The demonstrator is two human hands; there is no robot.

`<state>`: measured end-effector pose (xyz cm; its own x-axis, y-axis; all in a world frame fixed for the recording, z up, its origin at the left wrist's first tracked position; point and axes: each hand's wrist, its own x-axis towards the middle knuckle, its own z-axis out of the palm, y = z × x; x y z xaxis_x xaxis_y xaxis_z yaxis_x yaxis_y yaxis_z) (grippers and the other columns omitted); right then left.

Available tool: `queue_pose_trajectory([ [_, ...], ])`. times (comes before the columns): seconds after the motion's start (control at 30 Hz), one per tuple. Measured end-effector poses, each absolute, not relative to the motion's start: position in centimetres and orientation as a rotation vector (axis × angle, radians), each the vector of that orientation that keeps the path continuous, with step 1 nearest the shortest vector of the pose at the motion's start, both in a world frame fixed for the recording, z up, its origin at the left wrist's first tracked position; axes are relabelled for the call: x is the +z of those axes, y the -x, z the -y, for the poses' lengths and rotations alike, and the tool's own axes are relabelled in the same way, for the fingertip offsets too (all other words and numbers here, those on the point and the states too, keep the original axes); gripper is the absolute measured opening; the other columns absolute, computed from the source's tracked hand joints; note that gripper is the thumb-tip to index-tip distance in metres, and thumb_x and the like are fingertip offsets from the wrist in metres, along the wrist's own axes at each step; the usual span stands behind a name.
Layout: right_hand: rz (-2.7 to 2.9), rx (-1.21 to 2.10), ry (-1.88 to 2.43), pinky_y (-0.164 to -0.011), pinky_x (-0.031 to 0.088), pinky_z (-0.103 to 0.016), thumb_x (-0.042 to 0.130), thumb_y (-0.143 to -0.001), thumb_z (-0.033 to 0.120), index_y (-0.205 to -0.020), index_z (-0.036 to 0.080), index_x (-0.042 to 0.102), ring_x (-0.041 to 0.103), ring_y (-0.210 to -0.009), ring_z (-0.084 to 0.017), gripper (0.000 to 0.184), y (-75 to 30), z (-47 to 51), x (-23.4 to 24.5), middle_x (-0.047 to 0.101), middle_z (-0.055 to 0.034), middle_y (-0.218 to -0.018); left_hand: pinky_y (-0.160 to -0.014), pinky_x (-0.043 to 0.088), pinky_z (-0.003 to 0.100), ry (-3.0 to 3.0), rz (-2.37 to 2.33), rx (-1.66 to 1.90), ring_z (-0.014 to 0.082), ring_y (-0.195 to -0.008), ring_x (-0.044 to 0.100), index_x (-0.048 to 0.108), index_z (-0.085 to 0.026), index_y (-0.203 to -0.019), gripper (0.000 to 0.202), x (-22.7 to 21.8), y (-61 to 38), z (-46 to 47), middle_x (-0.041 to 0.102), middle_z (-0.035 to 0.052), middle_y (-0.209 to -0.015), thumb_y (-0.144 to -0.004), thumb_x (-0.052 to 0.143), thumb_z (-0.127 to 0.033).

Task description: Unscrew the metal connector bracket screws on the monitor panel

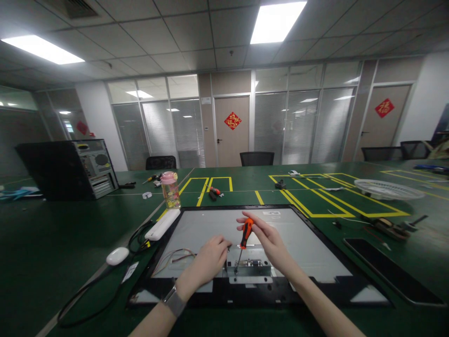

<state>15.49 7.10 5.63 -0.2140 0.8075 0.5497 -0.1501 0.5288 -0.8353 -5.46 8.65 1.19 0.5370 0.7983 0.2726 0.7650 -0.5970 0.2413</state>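
Observation:
In my right hand is a screwdriver with an orange and black handle, tilted slightly, its tip pointing down at a metal bracket. Whether the tip sits in a screw is too small to tell. The bracket lies near the front edge of a flat display panel with a grey back and black frame. My left hand rests at the bracket's left side, its fingers curled together near the metal; what they pinch is hidden. Thin wires lie on the panel left of that hand.
Left of the panel are a white power strip, a black cable, a white mouse-like object and a pink-lidded bottle. A computer case stands farther left. To the right lie a black slab, tools and a white basket.

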Motion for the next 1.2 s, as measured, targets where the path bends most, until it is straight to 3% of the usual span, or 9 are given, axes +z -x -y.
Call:
queue_pose_trajectory([
  [0.23, 1.523, 0.738, 0.611, -0.073, 0.051, -0.032, 0.071, -0.079, 0.035, -0.093, 0.025, 0.074, 0.064, -0.076, -0.019, 0.018, -15.24, -7.48, 5.02, 0.065, -0.0025, -0.083, -0.087, 0.043, 0.03, -2.682, -1.378, 0.52, 0.0185, -0.099, 0.053, 0.06, -0.02, -0.11, 0.027, 1.09, 5.4, -8.75, 0.057, 0.0053, -0.105, -0.097, 0.037, -0.015],
  [0.43, 1.593, 0.709, 0.606, -0.092, 0.046, -0.041, 0.049, -0.095, 0.037, -0.118, 0.028, 0.067, 0.065, -0.096, -0.024, 0.031, -15.41, -6.89, 5.25, 0.07, -0.0065, -0.098, -0.087, 0.043, 0.03, -2.677, -1.386, 0.543, 0.0188, -0.098, 0.053, 0.06, -0.019, -0.109, 0.027, 0.85, 5.35, -8.92, 0.057, 0.0056, -0.105, -0.096, 0.038, -0.013],
  [0.53, 1.577, 0.765, 0.614, -0.088, 0.049, -0.041, 0.053, -0.093, 0.036, -0.117, 0.028, 0.067, 0.066, -0.093, -0.024, 0.029, -15.38, -6.93, 5.1, 0.07, -0.0069, -0.102, -0.087, 0.042, 0.03, -2.677, -1.39, 0.525, 0.0187, -0.099, 0.053, 0.06, -0.019, -0.109, 0.026, 0.94, 5.32, -8.83, 0.057, 0.0052, -0.104, -0.095, 0.038, -0.013],
  [0.7, 1.559, 0.612, 0.62, -0.082, 0.049, -0.037, 0.066, -0.084, 0.033, -0.099, 0.026, 0.073, 0.062, -0.088, -0.023, 0.018, -15.38, -7.27, 4.91, 0.068, -0.0057, -0.089, -0.086, 0.043, 0.03, -2.674, -1.389, 0.532, 0.0191, -0.099, 0.053, 0.06, -0.019, -0.108, 0.026, 1.17, 5.38, -8.61, 0.057, 0.0053, -0.104, -0.095, 0.038, -0.013],
  [0.87, 1.583, 0.738, 0.613, -0.093, 0.046, -0.045, 0.049, -0.094, 0.038, -0.117, 0.027, 0.067, 0.064, -0.099, -0.026, 0.031, -15.41, -6.75, 5.3, 0.069, -0.0078, -0.104, -0.087, 0.043, 0.03, -2.672, -1.39, 0.529, 0.0189, -0.099, 0.053, 0.059, -0.019, -0.108, 0.026, 1.18, 5.38, -8.61, 0.057, 0.0058, -0.105, -0.096, 0.037, -0.014],
  [0.97, 1.55, 0.809, 0.608, -0.091, 0.047, -0.046, 0.051, -0.093, 0.039, -0.121, 0.027, 0.064, 0.067, -0.094, -0.026, 0.033, -15.35, -6.75, 5.18, 0.07, -0.0071, -0.1, -0.087, 0.042, 0.03, -2.674, -1.388, 0.525, 0.0189, -0.099, 0.053, 0.059, -0.019, -0.108, 0.026, 1.17, 5.33, -8.62, 0.057, 0.0057, -0.105, -0.096, 0.037, -0.015],
  [1.2, 1.513, 0.623, 0.646, -0.077, 0.049, -0.036, 0.07, -0.081, 0.034, -0.089, 0.024, 0.072, 0.061, -0.082, -0.022, 0.013, -15.26, -7.58, 4.65, 0.062, -0.0044, -0.083, -0.087, 0.043, 0.03, -2.665, -1.386, 0.516, 0.0188, -0.099, 0.053, 0.059, -0.019, -0.108, 0.027, 1.35, 5.28, -8.53, 0.058, 0.0058, -0.104, -0.095, 0.037, -0.013],
])
